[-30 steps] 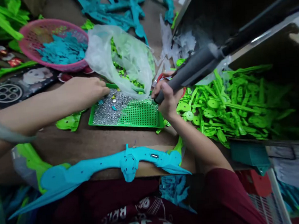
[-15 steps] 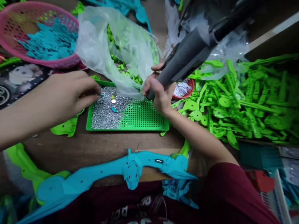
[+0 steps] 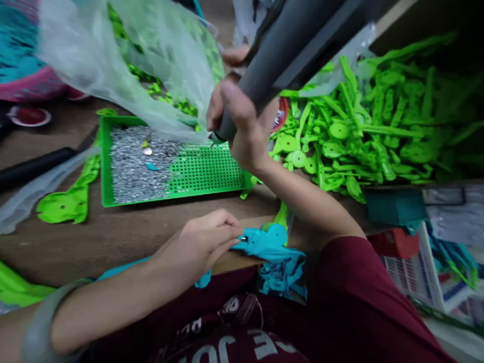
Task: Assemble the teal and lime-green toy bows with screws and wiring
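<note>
The right hand [image 3: 243, 118] clasped the dark tool [image 3: 286, 48]; the left hand [image 3: 204, 240], apart, was at the blue piece [image 3: 269, 241] — pinching, I couldn't tell — where steadiness seemed wise.

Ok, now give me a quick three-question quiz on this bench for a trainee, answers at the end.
1. Which hand grips the dark grey tool?
2. True or false: the small silver pieces lie mostly in the left part of the green tray.
3. The left hand is nearest to: a) the pink basket, b) the blue part, c) the plastic bag.

Key: 1. The right hand. 2. True. 3. b.
</note>
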